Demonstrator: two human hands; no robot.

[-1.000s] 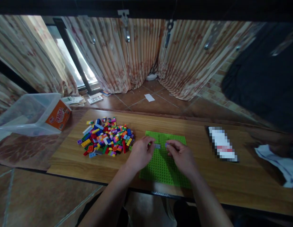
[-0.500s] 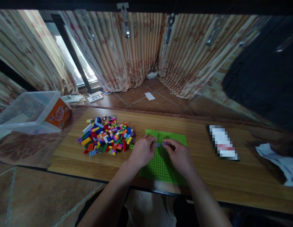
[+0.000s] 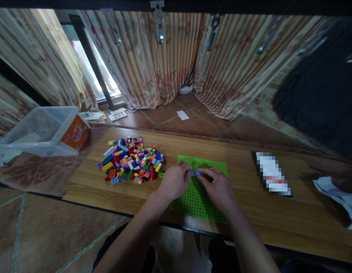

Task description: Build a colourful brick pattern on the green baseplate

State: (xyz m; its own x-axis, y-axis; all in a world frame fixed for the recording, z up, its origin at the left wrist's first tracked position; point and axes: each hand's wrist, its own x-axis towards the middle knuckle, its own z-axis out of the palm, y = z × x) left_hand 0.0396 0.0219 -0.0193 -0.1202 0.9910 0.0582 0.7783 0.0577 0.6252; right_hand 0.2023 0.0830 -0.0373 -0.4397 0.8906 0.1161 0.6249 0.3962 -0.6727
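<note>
A green studded baseplate lies flat on the wooden table in front of me. Both my hands hover over its middle. My left hand and my right hand pinch small bricks, grey-blue and purple, pressed together between the fingertips just above the plate. A heap of many-coloured loose bricks lies on the table to the left of the plate, close to my left hand.
A clear plastic tub with an orange label stands at the far left. A dark flat object with a blurred face lies right of the plate; white cloth sits at the right edge. Curtains hang behind.
My two hands came together over the plate: the grey-blue brick in the left and the purple brick in the right were apart, and now they touch.
</note>
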